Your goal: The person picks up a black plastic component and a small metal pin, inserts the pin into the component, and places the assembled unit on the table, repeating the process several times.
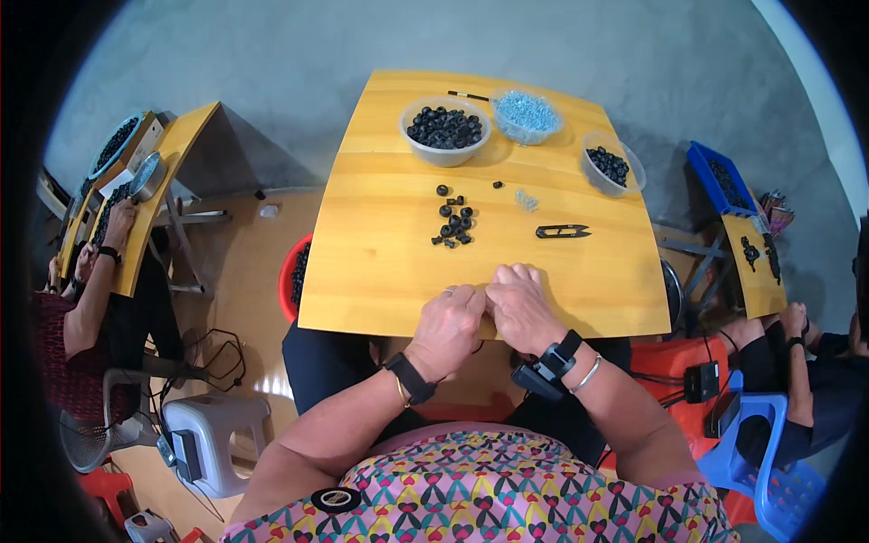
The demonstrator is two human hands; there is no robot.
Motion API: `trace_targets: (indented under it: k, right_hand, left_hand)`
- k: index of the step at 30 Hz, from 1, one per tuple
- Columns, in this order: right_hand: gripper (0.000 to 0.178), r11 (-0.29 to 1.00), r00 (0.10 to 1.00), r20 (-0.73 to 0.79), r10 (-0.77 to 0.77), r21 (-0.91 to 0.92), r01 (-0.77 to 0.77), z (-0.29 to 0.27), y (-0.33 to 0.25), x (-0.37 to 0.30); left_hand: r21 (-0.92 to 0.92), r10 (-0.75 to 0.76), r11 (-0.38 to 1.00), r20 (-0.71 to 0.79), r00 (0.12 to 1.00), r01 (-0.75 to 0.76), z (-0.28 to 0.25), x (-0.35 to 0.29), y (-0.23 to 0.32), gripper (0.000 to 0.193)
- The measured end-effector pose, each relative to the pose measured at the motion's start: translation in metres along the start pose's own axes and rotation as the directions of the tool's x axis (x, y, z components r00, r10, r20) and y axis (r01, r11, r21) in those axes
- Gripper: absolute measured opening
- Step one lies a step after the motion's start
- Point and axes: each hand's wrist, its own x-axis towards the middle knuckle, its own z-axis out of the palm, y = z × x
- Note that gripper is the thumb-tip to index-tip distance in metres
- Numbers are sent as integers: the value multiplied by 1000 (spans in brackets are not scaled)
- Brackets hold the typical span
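My left hand (449, 328) and my right hand (520, 304) are pressed together at the near edge of the yellow wooden table (380, 262), fingers curled around something too small to make out. Just beyond them lies a loose pile of small black rings (455, 222) and a few clear beads (527, 200). Black thread snips (561, 232) lie to the right of the pile. At the far edge stand a bowl of black rings (444, 129), a clear bowl of pale blue bits (526, 114) and a smaller bowl of black pieces (612, 166).
A red tub (291, 277) sits on the floor left of the table. Another person works at a yellow table (145, 208) on the left; a third sits at the right beside a blue crate (720, 178) and blue chair (769, 452). A grey stool (213, 425) stands at lower left.
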Motion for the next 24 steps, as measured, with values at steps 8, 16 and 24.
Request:
trace_targets:
  k: [8, 16, 24]
  right_hand:
    - [19, 983, 995, -97, 13, 185, 5, 4, 19, -1]
    - [21, 608, 923, -131, 361, 784, -126, -32, -4, -24]
    - [23, 737, 943, -146, 300, 663, -132, -61, -48, -24]
  left_hand:
    - [-230, -146, 965, -80, 986, 124, 2, 3, -12, 16]
    - [-857, -347, -231, 515, 784, 461, -54, 11, -2, 17]
    - [-866, -256, -275, 485, 836, 418, -62, 8, 23, 19]
